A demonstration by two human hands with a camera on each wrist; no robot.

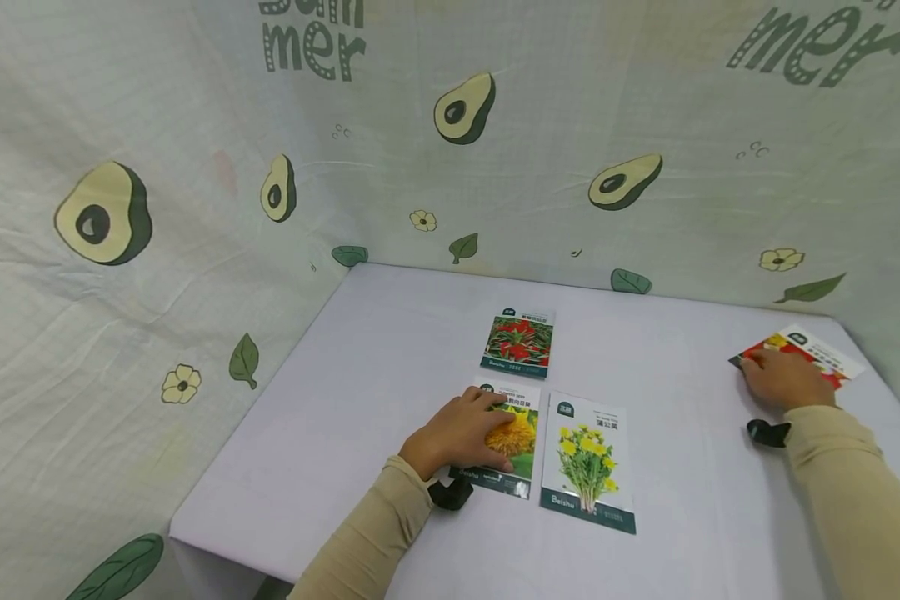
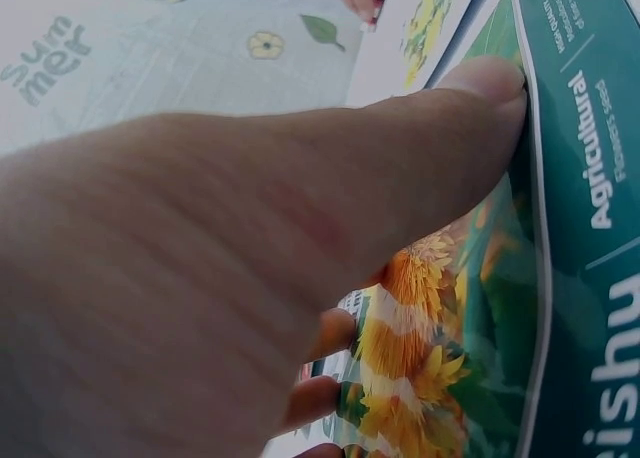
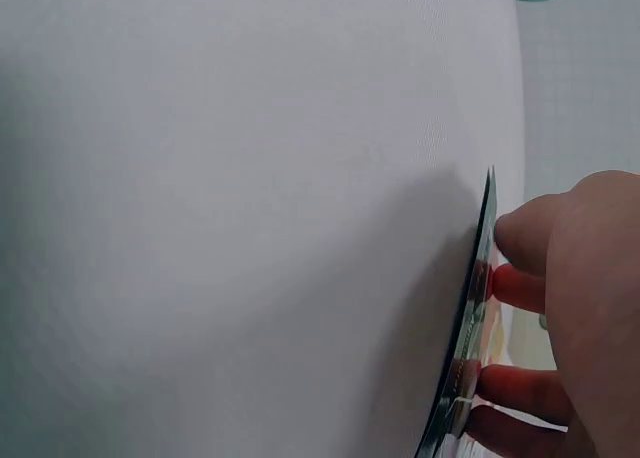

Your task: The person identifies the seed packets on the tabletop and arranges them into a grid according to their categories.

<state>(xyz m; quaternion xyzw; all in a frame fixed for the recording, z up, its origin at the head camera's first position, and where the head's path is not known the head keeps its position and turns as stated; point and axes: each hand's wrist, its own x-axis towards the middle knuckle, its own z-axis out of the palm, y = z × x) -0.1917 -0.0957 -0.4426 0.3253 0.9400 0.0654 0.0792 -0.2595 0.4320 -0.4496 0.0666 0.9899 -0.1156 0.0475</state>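
Observation:
My left hand (image 1: 465,431) lies over a sunflower seed packet (image 1: 520,433), thumb and fingers spread across its printed face. The thumb (image 2: 440,118) presses near the dark green bottom band in the left wrist view. Far to the right, my right hand (image 1: 787,379) holds a seed packet with red and yellow print (image 1: 832,358). This packet (image 3: 465,348) is nearly edge-on and tilted in the right wrist view, with fingertips against its face and a shadow below. Its underside is hidden.
A packet with yellow flowers (image 1: 587,462) lies right of the sunflower one. Behind them is a packet with red flowers (image 1: 520,342). All are on a white-covered table (image 1: 682,350), backed by an avocado-print cloth (image 1: 532,192).

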